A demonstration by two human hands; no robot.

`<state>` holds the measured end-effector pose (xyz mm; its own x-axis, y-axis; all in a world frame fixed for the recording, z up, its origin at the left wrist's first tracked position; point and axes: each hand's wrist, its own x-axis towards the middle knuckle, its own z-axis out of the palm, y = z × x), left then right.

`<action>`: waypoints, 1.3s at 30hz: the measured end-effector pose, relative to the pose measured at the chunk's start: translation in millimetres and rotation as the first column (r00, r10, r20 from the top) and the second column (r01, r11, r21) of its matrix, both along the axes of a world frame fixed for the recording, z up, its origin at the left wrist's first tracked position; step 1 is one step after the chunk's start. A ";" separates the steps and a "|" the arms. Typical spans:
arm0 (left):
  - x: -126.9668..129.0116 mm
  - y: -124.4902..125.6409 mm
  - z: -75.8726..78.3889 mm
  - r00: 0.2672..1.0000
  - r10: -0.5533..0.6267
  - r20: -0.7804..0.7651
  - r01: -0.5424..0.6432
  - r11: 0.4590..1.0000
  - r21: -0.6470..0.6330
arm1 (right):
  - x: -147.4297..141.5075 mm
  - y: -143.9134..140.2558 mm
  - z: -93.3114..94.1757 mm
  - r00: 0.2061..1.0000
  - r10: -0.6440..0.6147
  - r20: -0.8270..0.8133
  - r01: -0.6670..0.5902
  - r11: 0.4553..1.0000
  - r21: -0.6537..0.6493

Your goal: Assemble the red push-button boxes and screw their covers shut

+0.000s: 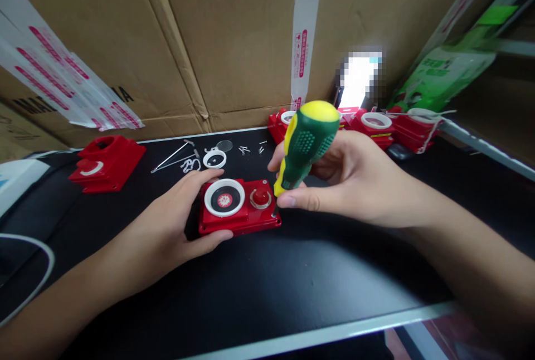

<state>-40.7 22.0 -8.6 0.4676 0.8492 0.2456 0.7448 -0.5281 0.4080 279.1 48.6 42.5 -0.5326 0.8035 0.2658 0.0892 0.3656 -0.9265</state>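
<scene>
A small red plastic device (240,207) with a white ring and a red round button lies on the black mat. My left hand (184,212) grips its left end, thumb under the front edge. My right hand (351,176) holds a green and yellow screwdriver (307,142) nearly upright. Its tip rests on the device's near right corner.
Another red housing (106,162) lies at the back left. Tweezers (173,156), a white ring (214,159) and loose screws (251,150) sit behind the device. Several more red devices (376,126) line the back right. Cardboard boxes (229,37) form the wall behind.
</scene>
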 end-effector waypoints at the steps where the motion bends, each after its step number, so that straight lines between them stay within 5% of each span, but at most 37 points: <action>1: 0.6 -0.4 0.7 1.000 -0.003 -0.001 0.003 1.000 -0.002 | -1.8 -0.8 -0.1 1.000 -0.004 -0.009 0.004 1.000 -0.010; 6: 2.6 -2.0 1.3 1.000 -0.022 0.010 0.022 1.000 0.016 | -14.4 -8.5 -1.9 0.996 -0.052 -0.072 0.048 0.997 -0.056; 13: 3.6 -1.5 1.7 1.000 -0.028 0.005 0.028 1.000 0.014 | -31.2 -21.0 -4.0 0.952 -0.298 -0.071 0.297 0.954 -0.022; 25: 8.7 -6.7 3.5 1.000 -0.019 -0.002 0.019 1.000 -0.010 | -35.5 -24.9 -6.8 0.927 -0.368 -0.071 0.369 0.929 -0.001; 28: 8.6 -7.0 4.0 1.000 -0.031 -0.003 0.031 0.999 -0.011 | -29.0 -20.9 -8.8 0.950 -0.305 -0.066 0.306 0.952 0.009; 35: 4.3 -2.4 5.0 1.000 -0.024 0.008 0.025 0.999 -0.047 | -0.5 -0.7 -0.1 0.993 0.096 0.068 -0.101 0.992 0.075; 39: 4.7 -2.8 5.2 1.000 0.002 0.001 -0.002 0.999 -0.047 | -1.0 2.4 -0.5 0.995 0.096 0.028 -0.097 0.994 0.054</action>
